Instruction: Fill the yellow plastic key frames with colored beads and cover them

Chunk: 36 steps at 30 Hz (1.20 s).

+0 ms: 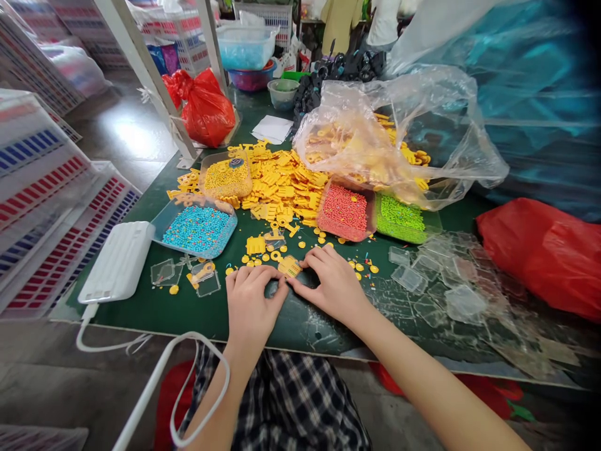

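My left hand point(251, 300) and my right hand point(331, 282) rest on the green table point(154, 310) near its front edge, fingertips meeting. Between them they pinch a small clear plastic case point(290, 268) with a yellow piece inside. Loose yellow round pieces point(263, 257) lie just beyond my fingers. Behind them spreads a heap of yellow plastic parts point(282, 181). Trays of beads stand around the heap: blue point(197, 228), yellow point(226, 175), red point(345, 212) and green point(401, 219).
A white power bank point(117, 260) with a cable lies at the left. Empty clear cases point(441, 282) are scattered at the right, by a red bag point(544, 250). A clear bag of yellow parts point(375, 144) stands behind. Stacked crates point(42, 188) fill the left side.
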Available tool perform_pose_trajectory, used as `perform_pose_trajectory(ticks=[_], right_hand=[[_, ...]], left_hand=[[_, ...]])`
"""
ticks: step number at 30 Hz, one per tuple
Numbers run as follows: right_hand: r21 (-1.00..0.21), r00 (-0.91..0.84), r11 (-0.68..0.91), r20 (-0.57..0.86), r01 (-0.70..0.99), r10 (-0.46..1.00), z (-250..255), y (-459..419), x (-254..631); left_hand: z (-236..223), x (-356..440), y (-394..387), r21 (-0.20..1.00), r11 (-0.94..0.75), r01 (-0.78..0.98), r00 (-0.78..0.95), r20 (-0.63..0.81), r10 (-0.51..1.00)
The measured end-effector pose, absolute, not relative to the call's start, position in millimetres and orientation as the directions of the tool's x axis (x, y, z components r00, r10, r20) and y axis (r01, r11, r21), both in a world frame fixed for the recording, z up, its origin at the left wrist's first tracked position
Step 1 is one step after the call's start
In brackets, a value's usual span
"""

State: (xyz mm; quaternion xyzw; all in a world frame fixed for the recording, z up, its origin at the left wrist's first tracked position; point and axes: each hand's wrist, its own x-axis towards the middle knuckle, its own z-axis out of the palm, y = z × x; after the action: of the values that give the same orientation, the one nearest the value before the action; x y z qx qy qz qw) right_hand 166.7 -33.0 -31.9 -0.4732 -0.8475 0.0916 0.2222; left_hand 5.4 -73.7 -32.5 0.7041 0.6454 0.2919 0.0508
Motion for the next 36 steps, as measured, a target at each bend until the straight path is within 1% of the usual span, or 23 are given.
perform_pose_trajectory(ticks=[4,6,10,13,17,25,32,34,36], right_hand=[[-0.332,-0.447,0.520,0.275,0.787,0.851,-31.0,-34.5,165.5],[-0.318,-0.450,0.519,0.268,0.793,0.852,-30.8,-35.1,165.4],[-0.332,-0.465,0.532,0.263,0.779,0.845,-31.3,-34.9,166.5],[-0.354,-0.463,0.534,0.270,0.768,0.844,-31.8,-34.3,167.4],[-0.365,-0.462,0.535,0.273,0.762,0.844,-32.1,-34.3,168.0],[-0.362,-0.481,0.559,0.288,0.746,0.828,-31.9,-34.6,169.2],[-0.348,-0.498,0.574,0.288,0.741,0.818,-32.5,-35.0,170.2],[-0.360,-0.487,0.561,0.282,0.745,0.827,-32.9,-35.1,169.7],[-0.374,-0.477,0.549,0.272,0.748,0.836,-33.0,-35.1,169.2]], left_hand=[[-32.6,3.0,-73.8,0.380,-0.184,0.907,0.019,0.400,0.917],[-32.1,1.3,-74.2,0.368,-0.187,0.911,0.025,0.404,0.915],[-30.0,-2.3,-75.8,0.380,-0.194,0.904,0.037,0.383,0.923],[-29.4,-5.3,-76.4,0.391,-0.233,0.890,0.073,0.384,0.921],[-31.7,-8.1,-76.1,0.430,-0.259,0.865,0.098,0.362,0.927],[-34.4,-5.3,-74.2,0.469,-0.216,0.856,0.051,0.341,0.939],[-33.1,-5.4,-73.9,0.507,-0.144,0.850,0.021,0.241,0.970],[-30.1,-12.1,-69.9,0.510,-0.157,0.846,0.047,0.222,0.974],[-25.3,-22.0,-62.5,0.509,-0.220,0.832,0.124,0.215,0.969]])
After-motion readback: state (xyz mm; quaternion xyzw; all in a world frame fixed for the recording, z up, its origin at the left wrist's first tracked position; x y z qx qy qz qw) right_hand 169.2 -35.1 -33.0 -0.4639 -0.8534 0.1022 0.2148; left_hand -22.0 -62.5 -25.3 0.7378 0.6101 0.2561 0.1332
